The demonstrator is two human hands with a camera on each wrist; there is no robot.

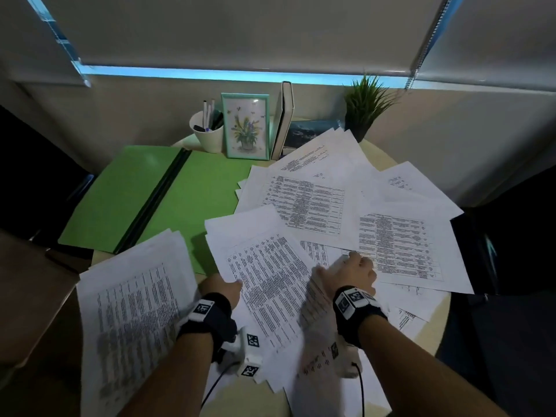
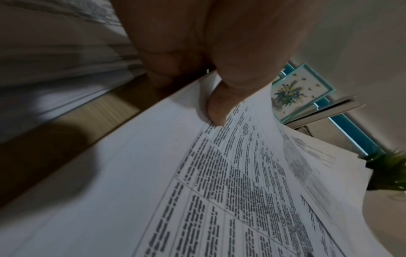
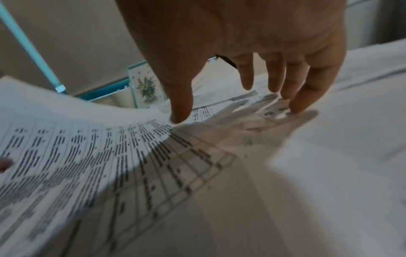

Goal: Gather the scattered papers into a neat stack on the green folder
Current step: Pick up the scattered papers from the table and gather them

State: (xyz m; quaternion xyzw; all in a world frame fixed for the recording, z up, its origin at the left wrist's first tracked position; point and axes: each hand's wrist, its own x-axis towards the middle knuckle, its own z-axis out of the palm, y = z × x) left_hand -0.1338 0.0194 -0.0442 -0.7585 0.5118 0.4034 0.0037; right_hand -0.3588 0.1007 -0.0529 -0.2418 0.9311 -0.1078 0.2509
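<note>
The green folder (image 1: 192,200) lies open at the back left of the round table. Printed sheets (image 1: 400,245) are scattered over the table's right half, some overlapping the folder's right edge. My left hand (image 1: 222,288) pinches the near edge of a printed sheet (image 1: 270,281), thumb (image 2: 216,107) on top and fingers hidden under it; that sheet (image 2: 219,191) curves upward. A thicker bundle of papers (image 1: 132,320) sits to the left of that hand. My right hand (image 1: 350,273) is spread, its fingertips (image 3: 295,107) pressing on the sheets beside the lifted one.
Along the back wall stand a white pen cup (image 1: 207,130), a framed flower picture (image 1: 246,126), an upright book (image 1: 284,121) and a potted plant (image 1: 365,106). The table's edge (image 1: 433,326) curves at the right, with dark floor beyond.
</note>
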